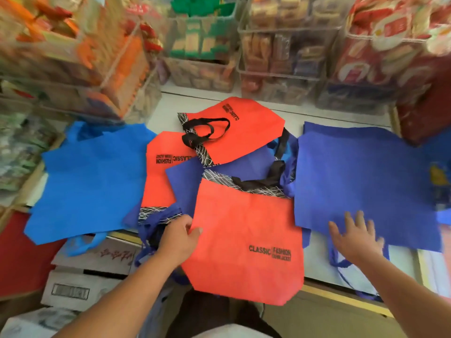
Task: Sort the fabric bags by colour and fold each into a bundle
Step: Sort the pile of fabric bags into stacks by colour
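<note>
Head view over a white counter strewn with fabric bags. The left hand holds the left edge of the near orange bag: we see the thumb on top, while the fingers are hidden under the cloth. The right hand is spread wide and flat, fingers straight, at the near edge of the dark blue stack on the right. We cannot tell whether the palm presses down.

A light blue bag lies at the left, and two more orange bags lie overlapped in the middle. A loose dark blue bag is partly buried between them, so its outline is incomplete.

The near orange bag hangs over the counter's front edge. The bins of packaged goods behind are blurred and their labels unreadable. Cardboard boxes sit at lower left, cut off by the frame.
</note>
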Demonstrator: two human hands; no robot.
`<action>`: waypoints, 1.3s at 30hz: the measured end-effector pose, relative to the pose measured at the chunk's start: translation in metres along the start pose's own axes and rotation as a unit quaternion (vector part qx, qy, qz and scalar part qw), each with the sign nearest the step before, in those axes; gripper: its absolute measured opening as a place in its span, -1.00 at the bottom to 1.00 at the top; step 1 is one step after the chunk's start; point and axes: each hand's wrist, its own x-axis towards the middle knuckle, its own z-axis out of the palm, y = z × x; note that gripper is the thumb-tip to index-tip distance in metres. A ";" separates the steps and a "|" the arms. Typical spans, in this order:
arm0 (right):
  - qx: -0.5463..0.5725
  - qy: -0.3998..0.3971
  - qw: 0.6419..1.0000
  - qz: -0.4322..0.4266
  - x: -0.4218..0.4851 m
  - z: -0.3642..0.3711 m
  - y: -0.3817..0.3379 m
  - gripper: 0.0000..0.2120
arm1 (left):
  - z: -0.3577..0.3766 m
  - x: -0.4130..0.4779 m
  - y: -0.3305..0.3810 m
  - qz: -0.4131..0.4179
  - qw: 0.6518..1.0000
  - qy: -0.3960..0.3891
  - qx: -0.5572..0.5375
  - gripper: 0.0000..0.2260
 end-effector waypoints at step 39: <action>0.286 -0.117 0.944 -0.116 -0.084 0.034 -0.147 -0.45 | -0.024 0.030 0.014 -0.153 0.965 -0.017 -0.211 -0.82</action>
